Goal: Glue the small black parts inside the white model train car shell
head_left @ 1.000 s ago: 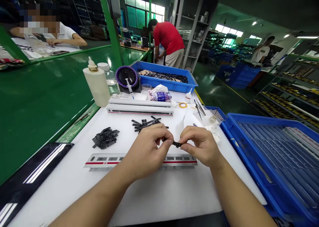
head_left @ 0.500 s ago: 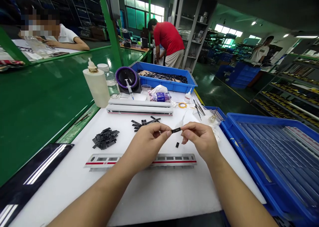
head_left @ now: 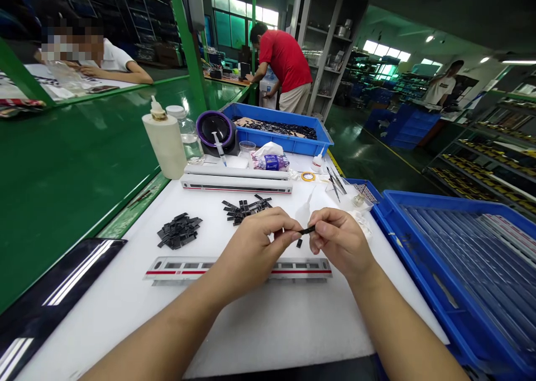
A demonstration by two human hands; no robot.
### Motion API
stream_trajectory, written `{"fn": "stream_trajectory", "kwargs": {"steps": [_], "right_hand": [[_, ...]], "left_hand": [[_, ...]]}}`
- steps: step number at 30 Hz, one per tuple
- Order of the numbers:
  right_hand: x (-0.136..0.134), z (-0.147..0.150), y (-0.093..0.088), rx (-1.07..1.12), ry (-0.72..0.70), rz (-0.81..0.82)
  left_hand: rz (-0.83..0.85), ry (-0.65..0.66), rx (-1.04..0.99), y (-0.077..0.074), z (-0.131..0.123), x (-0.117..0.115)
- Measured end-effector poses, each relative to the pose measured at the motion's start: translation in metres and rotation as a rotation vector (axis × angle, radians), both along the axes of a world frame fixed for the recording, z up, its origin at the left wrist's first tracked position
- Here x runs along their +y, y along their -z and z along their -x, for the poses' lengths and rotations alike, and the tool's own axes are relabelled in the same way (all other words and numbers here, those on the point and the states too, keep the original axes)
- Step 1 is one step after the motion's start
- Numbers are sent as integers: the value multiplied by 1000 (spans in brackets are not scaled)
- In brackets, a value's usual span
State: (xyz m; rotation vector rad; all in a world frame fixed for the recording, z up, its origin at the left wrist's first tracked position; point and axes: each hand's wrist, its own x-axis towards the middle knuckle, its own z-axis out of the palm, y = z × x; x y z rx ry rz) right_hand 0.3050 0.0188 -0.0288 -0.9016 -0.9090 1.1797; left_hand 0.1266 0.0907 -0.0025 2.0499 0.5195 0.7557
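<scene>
Between my two hands is a small black plastic strip (head_left: 307,230). My left hand (head_left: 255,247) pinches its left end, and my right hand (head_left: 341,239) grips the right end with thumb and fingers. Just below lies a small black piece (head_left: 298,243) on the white work board (head_left: 276,325). Under my left wrist is a white model train car shell (head_left: 299,270) with a red stripe, its middle partly covered by that hand and forearm. Two heaps of black plastic pieces, a left heap (head_left: 179,231) and a middle heap (head_left: 243,208), lie beyond it.
Farther back are more train shells (head_left: 237,184), a tissue pack (head_left: 270,160), a cream bottle (head_left: 165,144), yellow tape (head_left: 308,176) and tweezers (head_left: 334,184). A blue bin (head_left: 285,143) of black parts stands behind. Blue trays (head_left: 419,199) line the right side. A person in red (head_left: 288,60) bends over beyond.
Both hands have shifted slightly right and down with the black strip, which is now tilted and seen more edge-on. The person in red has moved an arm toward the bench behind.
</scene>
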Motion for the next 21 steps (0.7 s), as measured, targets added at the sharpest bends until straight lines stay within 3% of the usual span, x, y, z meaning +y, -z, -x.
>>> {"fn": "stream_trajectory", "kwargs": {"steps": [4, 6, 8, 11, 13, 15, 17, 19, 21], "right_hand": [[1, 3, 2, 156, -221, 121], [2, 1, 3, 152, -242, 109], [2, -7, 2, 10, -84, 31], [3, -26, 0, -514, 202, 62], [4, -37, -1, -849, 185, 231], [6, -42, 1, -1033, 70, 386], [8, -41, 3, -1143, 28, 451], [9, -37, 4, -1209, 69, 456], [9, -34, 2, -1209, 149, 435]], "left_hand": [[-44, 129, -95, 1, -1, -7], [-109, 148, -116, 2, -3, -11], [-206, 43, -61, 2, -3, -9], [-339, -236, 256, -1, 7, 8], [-363, -419, 563, -5, 22, 28], [-364, -596, 790, -10, 42, 50], [-294, -656, 968, -13, 62, 68], [-244, -624, 1073, -12, 72, 79], [-337, -588, 1057, -8, 68, 79]]}}
